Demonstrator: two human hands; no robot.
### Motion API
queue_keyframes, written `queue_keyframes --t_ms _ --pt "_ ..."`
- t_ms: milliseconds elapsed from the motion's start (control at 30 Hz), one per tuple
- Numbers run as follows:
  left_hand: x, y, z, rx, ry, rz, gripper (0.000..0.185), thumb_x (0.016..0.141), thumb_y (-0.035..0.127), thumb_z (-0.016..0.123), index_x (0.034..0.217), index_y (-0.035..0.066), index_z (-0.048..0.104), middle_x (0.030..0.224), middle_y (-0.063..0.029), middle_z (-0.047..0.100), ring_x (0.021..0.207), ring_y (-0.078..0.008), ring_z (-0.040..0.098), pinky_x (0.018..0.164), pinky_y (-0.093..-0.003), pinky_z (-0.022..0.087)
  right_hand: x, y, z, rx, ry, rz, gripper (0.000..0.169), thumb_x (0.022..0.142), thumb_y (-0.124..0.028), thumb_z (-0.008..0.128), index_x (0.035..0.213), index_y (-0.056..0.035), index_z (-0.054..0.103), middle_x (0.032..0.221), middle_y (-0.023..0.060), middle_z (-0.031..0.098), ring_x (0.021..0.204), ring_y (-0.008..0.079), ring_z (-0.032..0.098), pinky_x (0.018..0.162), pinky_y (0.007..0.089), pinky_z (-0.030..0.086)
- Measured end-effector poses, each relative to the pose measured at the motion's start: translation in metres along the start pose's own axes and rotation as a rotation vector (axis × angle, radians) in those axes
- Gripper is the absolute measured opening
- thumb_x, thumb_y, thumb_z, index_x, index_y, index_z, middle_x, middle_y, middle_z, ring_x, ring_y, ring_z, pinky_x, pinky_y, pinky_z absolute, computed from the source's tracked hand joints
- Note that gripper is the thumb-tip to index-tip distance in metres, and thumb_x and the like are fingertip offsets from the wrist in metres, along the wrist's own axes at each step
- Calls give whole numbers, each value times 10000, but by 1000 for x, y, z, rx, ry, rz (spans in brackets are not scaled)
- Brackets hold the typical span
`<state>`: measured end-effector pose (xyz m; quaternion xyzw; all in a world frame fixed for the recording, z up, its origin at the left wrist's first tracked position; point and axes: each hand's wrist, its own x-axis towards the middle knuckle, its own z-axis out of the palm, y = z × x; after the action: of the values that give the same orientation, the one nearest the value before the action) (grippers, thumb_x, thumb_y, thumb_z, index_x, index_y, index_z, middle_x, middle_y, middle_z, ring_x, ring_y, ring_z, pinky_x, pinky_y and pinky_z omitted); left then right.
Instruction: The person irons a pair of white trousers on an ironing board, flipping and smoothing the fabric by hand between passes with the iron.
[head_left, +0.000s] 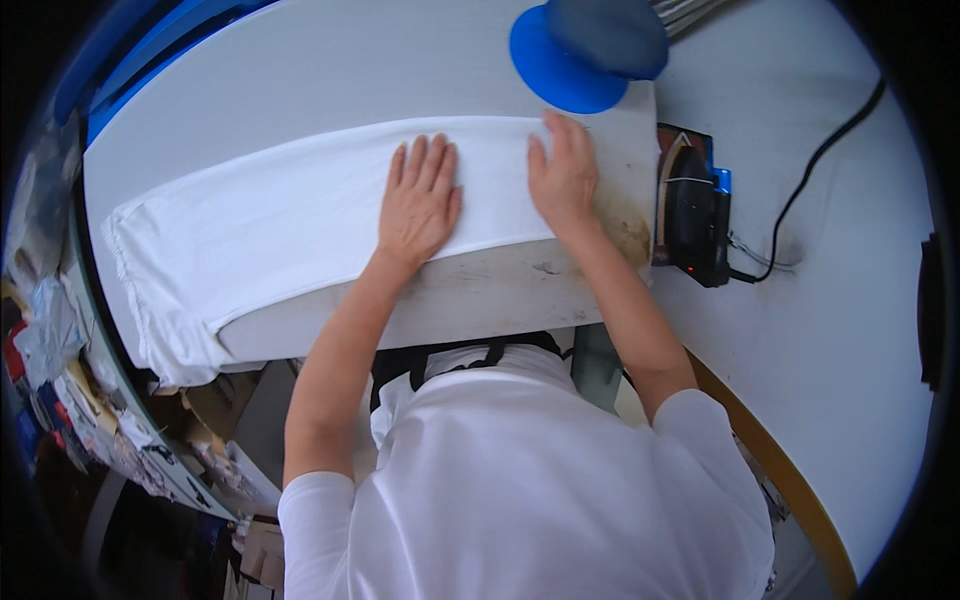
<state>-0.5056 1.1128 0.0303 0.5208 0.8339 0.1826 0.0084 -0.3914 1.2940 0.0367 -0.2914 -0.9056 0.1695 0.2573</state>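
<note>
A long white folded garment lies across a padded, grey-white ironing table. Its gathered end droops over the near edge at the left. My left hand rests palm down on the middle of the cloth, fingers slightly spread and holding nothing. At the garment's right end, my right hand is over the cloth with thumb and fingers apart; it is a little blurred, and whether it presses on the fabric I cannot tell. A dark electric iron with a small red light sits beyond the table's right end.
A blue disc with a dark grey rounded piece over it is at the table's back right. The iron's black cord curves up across a white surface. Cluttered bags and papers fill the left side.
</note>
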Motion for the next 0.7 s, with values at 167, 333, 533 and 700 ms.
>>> queue_keyframes --t_ms 167,333,533,700 --pt "-10 -32 -5 -107 -90 88 579 967 260 552 1487 27 447 1566 -151 414 1482 -332 325 1239 -474 209 -3 -25 12 29 -401 -321 551 959 -184 597 1438 51 462 1519 226 447 1445 374 380 1218 470 259" --pt "-77 -192 -64 122 44 -393 632 1002 306 512 1547 21 363 1606 -173 353 1510 -342 274 1252 -464 162 -7 37 -16 -279 -408 -121 632 1005 -271 558 1504 65 363 1587 242 347 1488 367 312 1235 485 210" --pt "-63 -200 -50 307 -7 -453 666 1027 340 506 1539 -45 324 1606 -213 330 1518 -351 239 1253 -462 150 -21 63 -26 -299 -426 -178 674 1011 -346 535 1511 65 348 1589 253 335 1488 391 299 1237 488 203" --pt "-19 4 14 -140 -111 168 673 977 302 568 1549 25 349 1618 -149 337 1520 -320 258 1248 -468 189 0 97 -112 -372 -182 -121 608 967 -269 616 1435 71 429 1493 275 439 1399 439 400 1183 495 299"
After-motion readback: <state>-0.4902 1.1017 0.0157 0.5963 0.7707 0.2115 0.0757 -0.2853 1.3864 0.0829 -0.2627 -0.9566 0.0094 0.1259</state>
